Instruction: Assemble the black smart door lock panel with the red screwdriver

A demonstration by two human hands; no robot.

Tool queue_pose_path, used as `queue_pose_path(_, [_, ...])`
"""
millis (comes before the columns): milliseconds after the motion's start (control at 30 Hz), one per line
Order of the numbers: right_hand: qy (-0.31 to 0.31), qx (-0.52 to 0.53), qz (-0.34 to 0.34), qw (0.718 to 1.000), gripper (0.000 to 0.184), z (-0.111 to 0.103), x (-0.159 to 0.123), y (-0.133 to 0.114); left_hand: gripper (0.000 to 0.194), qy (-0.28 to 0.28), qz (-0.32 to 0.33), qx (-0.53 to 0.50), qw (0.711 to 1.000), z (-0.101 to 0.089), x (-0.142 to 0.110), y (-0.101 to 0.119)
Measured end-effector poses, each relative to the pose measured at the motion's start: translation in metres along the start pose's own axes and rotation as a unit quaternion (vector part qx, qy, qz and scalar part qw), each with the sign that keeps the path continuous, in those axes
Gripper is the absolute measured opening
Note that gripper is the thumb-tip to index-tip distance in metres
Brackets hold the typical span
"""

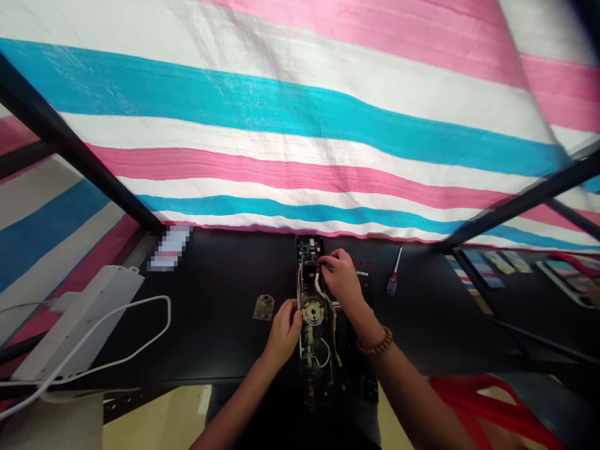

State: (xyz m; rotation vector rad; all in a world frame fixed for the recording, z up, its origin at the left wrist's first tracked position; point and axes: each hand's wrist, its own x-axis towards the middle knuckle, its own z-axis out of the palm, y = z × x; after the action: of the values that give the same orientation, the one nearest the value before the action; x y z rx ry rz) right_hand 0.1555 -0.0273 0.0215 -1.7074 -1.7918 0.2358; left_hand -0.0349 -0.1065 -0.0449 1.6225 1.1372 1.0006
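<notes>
"Two hands busy?"

"Yep — left hand (pixel 284 330) gripping the edge of the opened device (pixel 308 289) on the counter (pixel 210 312). Right hand (pixel 343 279)'s pinched by the circuit board (pixel 309 252), can't tell on what."

"Behind?"

"Striped sheet (pixel 290 175)."

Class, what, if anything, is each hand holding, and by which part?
The left hand holds the opened device by its left edge; whether the right hand holds anything cannot be told.
</notes>
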Motion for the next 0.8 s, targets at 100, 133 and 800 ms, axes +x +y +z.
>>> queue_pose_path(100, [0.017, 0.014, 0.014, 1.000, 0.020, 0.004, -0.005, -0.002, 0.029, 0.000, -0.004, 0.000, 1.000, -0.001, 0.001, 0.000])
queue_pose_path(133, [0.021, 0.017, 0.015, 1.000, 0.020, 0.005, -0.006, -0.004, 0.029, 0.001, -0.006, 0.001, 1.000, -0.001, 0.001, 0.000])
queue_pose_path(800, [-0.086, -0.008, 0.086, 0.992, 0.013, -0.026, -0.039, 0.086, 0.032, 0.049, -0.055, 0.018, 0.997, -0.004, 0.006, 0.001])
